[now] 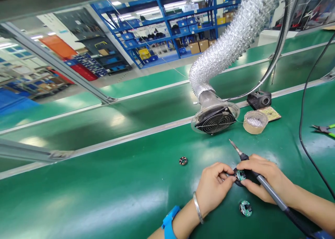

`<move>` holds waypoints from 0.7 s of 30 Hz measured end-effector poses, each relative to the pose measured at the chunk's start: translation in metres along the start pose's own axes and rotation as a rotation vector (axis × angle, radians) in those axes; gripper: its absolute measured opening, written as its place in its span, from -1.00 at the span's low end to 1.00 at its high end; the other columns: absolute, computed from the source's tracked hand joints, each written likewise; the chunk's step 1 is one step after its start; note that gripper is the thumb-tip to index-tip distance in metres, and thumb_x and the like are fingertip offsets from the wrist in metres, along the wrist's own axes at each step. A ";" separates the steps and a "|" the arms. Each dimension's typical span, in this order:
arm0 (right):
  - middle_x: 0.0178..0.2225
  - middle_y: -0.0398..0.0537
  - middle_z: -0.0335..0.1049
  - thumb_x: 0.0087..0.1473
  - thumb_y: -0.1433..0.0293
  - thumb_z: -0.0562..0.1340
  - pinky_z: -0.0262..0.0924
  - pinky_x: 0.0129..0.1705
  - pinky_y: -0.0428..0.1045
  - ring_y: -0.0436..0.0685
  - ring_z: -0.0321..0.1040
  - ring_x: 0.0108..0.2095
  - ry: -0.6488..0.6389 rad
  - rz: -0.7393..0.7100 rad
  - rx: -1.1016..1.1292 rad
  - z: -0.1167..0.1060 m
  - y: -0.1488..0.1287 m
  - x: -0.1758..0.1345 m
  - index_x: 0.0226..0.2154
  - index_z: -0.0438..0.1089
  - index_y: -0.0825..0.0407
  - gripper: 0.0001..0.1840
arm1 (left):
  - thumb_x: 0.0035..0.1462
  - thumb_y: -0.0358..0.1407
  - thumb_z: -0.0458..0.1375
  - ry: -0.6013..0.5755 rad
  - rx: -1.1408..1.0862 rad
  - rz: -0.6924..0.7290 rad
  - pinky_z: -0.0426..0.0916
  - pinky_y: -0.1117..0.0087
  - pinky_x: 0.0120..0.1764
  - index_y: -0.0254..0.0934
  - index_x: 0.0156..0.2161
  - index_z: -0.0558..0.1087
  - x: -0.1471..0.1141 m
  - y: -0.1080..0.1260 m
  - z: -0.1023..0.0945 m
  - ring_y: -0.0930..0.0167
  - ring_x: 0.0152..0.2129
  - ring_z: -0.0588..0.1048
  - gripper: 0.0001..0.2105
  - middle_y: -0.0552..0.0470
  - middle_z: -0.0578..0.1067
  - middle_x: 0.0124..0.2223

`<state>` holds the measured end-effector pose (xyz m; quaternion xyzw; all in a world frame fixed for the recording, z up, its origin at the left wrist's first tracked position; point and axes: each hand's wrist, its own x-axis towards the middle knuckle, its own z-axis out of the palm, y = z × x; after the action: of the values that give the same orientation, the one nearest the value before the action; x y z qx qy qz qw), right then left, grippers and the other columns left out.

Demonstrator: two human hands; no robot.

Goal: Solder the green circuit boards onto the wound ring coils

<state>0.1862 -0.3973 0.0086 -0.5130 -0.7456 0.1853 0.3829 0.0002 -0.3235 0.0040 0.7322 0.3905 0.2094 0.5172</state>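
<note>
A small round green circuit board [240, 175] sits in a black ring-shaped holder [237, 183] on the bench, between my two hands. My left hand [215, 183] is closed, thumb and forefinger pinching at the board's left edge. Across my right hand [272, 178] lies a soldering iron [269, 189], its metal tip pointing up and away from the board. The thumb and forefinger of that hand also touch the board's right side. A second round circuit board [245, 208] lies just below, and a copper-wound ring [183, 161] rests farther left.
A fume extractor fan [217, 121] on a silver duct [227, 50] hangs beyond my hands. Behind them stand a tub of metal shavings [255, 122], a yellowish sponge tray [270, 113] and a black iron stand [259, 100]. Green-handled cutters [324, 129] and a black cable [303, 127] lie right.
</note>
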 end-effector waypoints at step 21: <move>-0.36 -0.10 0.46 -0.04 0.58 0.10 0.27 -0.30 -0.09 0.04 0.41 -0.37 0.003 -0.094 0.030 0.000 0.021 0.002 -0.12 0.34 0.03 -0.61 | -0.10 -0.40 0.35 -0.138 0.147 0.428 0.48 0.42 -0.30 -0.25 -0.44 0.56 0.004 -0.002 -0.019 0.39 -0.44 0.59 -0.94 -0.02 0.63 -0.35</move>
<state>0.1995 -0.3871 -0.0047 -0.4719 -0.7654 0.1776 0.4000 -0.0118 -0.3090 0.0088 0.8464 0.2045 0.2348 0.4320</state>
